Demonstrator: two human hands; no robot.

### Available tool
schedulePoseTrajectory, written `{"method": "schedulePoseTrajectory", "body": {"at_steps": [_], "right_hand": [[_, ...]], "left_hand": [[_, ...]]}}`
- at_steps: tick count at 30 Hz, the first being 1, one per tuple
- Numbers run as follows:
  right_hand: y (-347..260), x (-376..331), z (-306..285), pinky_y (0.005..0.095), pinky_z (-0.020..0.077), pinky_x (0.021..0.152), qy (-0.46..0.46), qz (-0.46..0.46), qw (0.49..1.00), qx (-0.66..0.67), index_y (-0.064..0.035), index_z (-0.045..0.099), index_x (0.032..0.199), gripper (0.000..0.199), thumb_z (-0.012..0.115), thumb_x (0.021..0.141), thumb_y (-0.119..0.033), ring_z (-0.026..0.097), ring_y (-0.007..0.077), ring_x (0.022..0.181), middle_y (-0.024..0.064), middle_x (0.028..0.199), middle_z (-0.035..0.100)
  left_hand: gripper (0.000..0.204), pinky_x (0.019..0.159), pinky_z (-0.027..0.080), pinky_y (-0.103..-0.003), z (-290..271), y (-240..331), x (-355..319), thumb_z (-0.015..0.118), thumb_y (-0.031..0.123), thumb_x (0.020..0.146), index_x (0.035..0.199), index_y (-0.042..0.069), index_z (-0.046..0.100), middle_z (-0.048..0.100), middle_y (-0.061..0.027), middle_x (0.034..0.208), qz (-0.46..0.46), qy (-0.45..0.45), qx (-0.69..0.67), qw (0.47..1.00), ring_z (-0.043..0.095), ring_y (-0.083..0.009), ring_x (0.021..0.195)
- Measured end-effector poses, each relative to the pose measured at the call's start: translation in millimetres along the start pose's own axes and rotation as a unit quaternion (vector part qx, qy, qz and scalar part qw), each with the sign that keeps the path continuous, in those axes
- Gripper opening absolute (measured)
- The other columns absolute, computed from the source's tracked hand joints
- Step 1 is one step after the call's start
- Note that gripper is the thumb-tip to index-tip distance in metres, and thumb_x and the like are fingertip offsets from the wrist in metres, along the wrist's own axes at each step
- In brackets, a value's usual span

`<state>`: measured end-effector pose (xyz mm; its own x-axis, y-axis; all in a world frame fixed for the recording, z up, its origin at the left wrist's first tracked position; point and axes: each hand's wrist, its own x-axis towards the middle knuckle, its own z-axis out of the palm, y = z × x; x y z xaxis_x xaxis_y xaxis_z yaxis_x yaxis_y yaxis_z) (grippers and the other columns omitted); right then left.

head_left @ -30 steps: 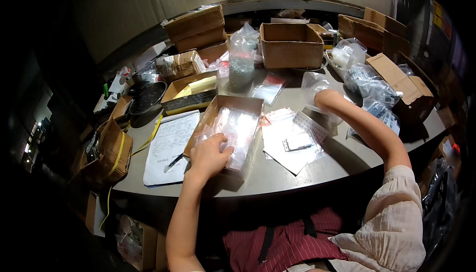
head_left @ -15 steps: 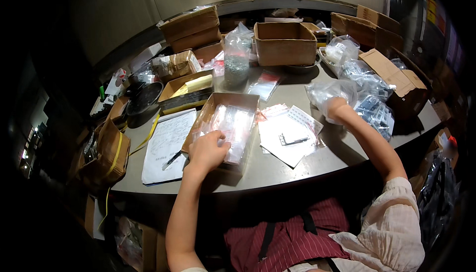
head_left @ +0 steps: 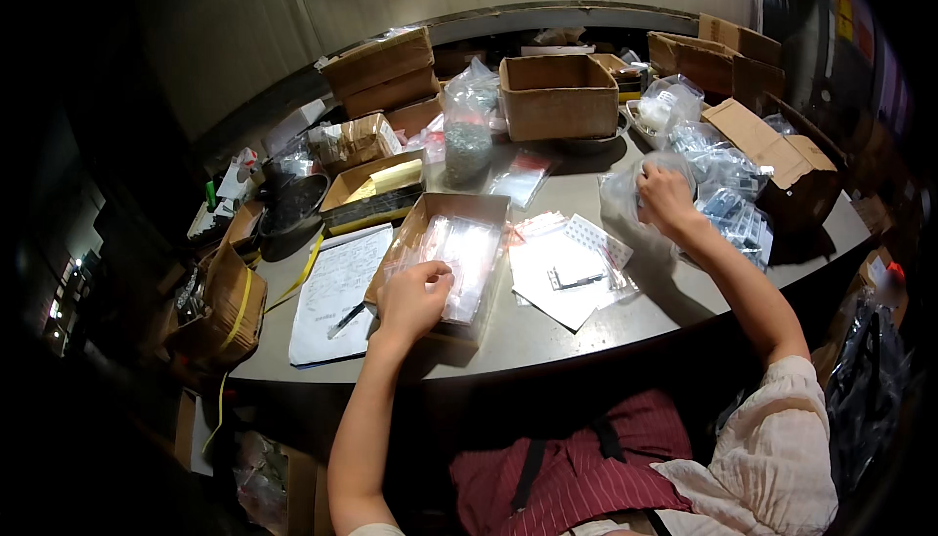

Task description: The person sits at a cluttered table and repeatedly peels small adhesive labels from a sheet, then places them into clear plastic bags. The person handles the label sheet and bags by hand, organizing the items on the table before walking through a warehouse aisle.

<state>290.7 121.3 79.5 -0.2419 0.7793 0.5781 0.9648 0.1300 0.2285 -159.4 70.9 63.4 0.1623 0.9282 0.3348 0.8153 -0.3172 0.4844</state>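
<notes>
My left hand (head_left: 414, 299) reaches into an open cardboard box (head_left: 498, 207) of flat clear plastic bags (head_left: 461, 248). Its fingers are curled over the bags; what they pinch, if anything, is hidden. To the right, my right hand (head_left: 670, 200) is closed at a loose, open clear plastic bag (head_left: 619, 196), its bent fingers against the film. The bag's contents are too blurred to tell. Between the hands lie white paper sheets (head_left: 547, 292), with a small dark bracket-like part (head_left: 576, 283) on top and a dotted card (head_left: 598, 240) beside it.
Left of the box lies a written sheet (head_left: 337, 277) with a pen (head_left: 346, 320). A tall bag of small parts (head_left: 467, 150) stands behind, beside an empty-looking carton (head_left: 559, 111). Bagged metal parts (head_left: 733, 223) pile up at the right, before another carton (head_left: 806, 189).
My right hand has come up out of the clear bag's mouth, so its fingers now show. The bag has slumped slightly. My left hand stays at the box, nearly unmoved.
</notes>
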Motion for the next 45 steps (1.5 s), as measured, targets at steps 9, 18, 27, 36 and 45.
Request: {"method": "schedulePoseTrajectory", "body": {"at_steps": [9, 18, 27, 36, 45], "right_hand": [[11.2, 0.1, -27.4, 0.0433, 0.0568, 0.087, 0.017, 0.031, 0.998, -0.054, -0.0023, 0.07, 0.105, 0.044, 0.086, 0.078, -0.033, 0.072, 0.0326, 0.094, 0.0135, 0.107, 0.068], [11.1, -15.5, -20.7, 0.0426, 0.0562, 0.088, 0.053, -0.025, 0.998, 0.02, -0.0039, 0.066, 0.107, 0.043, 0.087, 0.076, -0.025, 0.07, 0.0343, 0.097, 0.0141, 0.103, 0.069], [-5.6, -32.2, -111.7, 0.0431, 0.0554, 0.084, 0.139, 0.002, 0.989, 0.045, -0.0014, 0.066, 0.107, 0.043, 0.087, 0.075, -0.021, 0.066, 0.0328, 0.089, 0.0125, 0.099, 0.068], [10.0, -1.9, -52.3, 0.0402, 0.0512, 0.09, 0.068, 0.006, 0.997, -0.023, -0.0019, 0.068, 0.1, 0.035, 0.085, 0.08, -0.026, 0.066, 0.0304, 0.092, 0.0124, 0.097, 0.068], [-74.3, -39.4, -63.1, 0.0416, 0.0519, 0.093, 0.076, -0.219, 0.943, 0.238, -0.0069, 0.071, 0.103, 0.021, 0.077, 0.085, -0.017, 0.067, 0.028, 0.101, 0.0104, 0.1, 0.069]], "left_hand": [[0.03, 0.077, 0.057, -0.042, 4.5, -5.0, -2.9, 0.069, 0.037, 0.096, 0.102, 0.012, 0.083, 0.08, -0.0123, 0.092, 0.023, 0.026, -0.023, 0.999, 0.077, -0.0334, 0.087], [0.031, 0.073, 0.056, -0.041, 6.5, -16.0, -1.4, 0.069, 0.039, 0.097, 0.1, 0.012, 0.084, 0.08, -0.0119, 0.089, 0.043, 0.006, -0.035, 0.998, 0.076, -0.0324, 0.081], [0.03, 0.068, 0.056, -0.04, 5.2, 1.6, -8.2, 0.073, 0.04, 0.096, 0.094, 0.012, 0.085, 0.079, -0.011, 0.083, 0.092, 0.007, -0.043, 0.995, 0.075, -0.0324, 0.074], [0.043, 0.071, 0.058, -0.043, 9.4, 43.1, -7.2, 0.076, 0.045, 0.094, 0.101, 0.002, 0.079, 0.077, -0.0171, 0.083, 0.271, -0.025, -0.023, 0.962, 0.075, -0.0362, 0.079], [0.023, 0.064, 0.055, -0.051, 30.1, 59.7, -29.9, 0.07, 0.019, 0.093, 0.105, -0.001, 0.071, 0.069, -0.0203, 0.07, 0.185, 0.044, 0.115, 0.975, 0.069, -0.0412, 0.067]]}}
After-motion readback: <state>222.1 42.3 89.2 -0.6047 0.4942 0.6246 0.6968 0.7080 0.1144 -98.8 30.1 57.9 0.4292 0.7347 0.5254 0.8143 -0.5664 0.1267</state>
